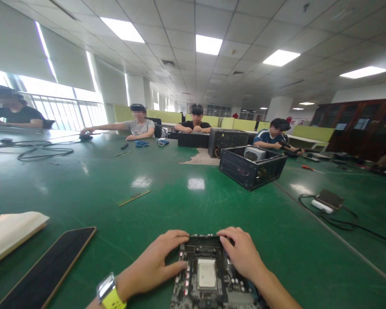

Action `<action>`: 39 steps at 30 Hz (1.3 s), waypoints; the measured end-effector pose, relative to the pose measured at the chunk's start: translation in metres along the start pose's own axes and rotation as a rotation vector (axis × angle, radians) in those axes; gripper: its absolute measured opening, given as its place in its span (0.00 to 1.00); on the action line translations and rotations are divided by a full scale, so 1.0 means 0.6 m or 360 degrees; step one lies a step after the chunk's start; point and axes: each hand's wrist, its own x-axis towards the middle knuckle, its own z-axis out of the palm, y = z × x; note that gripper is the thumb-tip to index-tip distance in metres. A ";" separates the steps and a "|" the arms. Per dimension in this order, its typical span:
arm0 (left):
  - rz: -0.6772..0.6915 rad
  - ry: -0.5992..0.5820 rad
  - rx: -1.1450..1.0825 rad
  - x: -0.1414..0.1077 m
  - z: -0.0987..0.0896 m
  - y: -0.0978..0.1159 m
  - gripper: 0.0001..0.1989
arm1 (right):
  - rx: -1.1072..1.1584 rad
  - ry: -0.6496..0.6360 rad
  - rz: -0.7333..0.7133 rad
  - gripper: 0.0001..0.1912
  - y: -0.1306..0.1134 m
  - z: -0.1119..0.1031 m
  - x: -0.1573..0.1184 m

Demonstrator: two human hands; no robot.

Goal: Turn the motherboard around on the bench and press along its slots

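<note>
A computer motherboard (223, 283) lies in front of me at the bottom of the head view, its lower edge cut off by the frame. A square silver processor (206, 274) sits in the socket in its middle. Dark memory slots (202, 241) run across the far edge. My left hand (159, 262), with a yellow-strapped watch on its wrist, grips the far left corner, thumb against the left side. Over the far right corner curl the fingers of my right hand (242, 253), the thumb bent near the slots' end. What lies under the fingertips is hidden.
To the left lie a dark flat panel (51, 268) and a pale packet (13, 231). A thin strip (135, 198) rests ahead. Farther off stand an open black computer case (238, 168), a screwdriver (309, 168), and a cabled box (330, 199). Several people sit around the green table.
</note>
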 end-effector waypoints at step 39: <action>-0.0049 -0.0051 0.0024 0.003 -0.004 0.016 0.23 | 0.0377 0.0366 0.0332 0.38 0.055 -0.002 0.055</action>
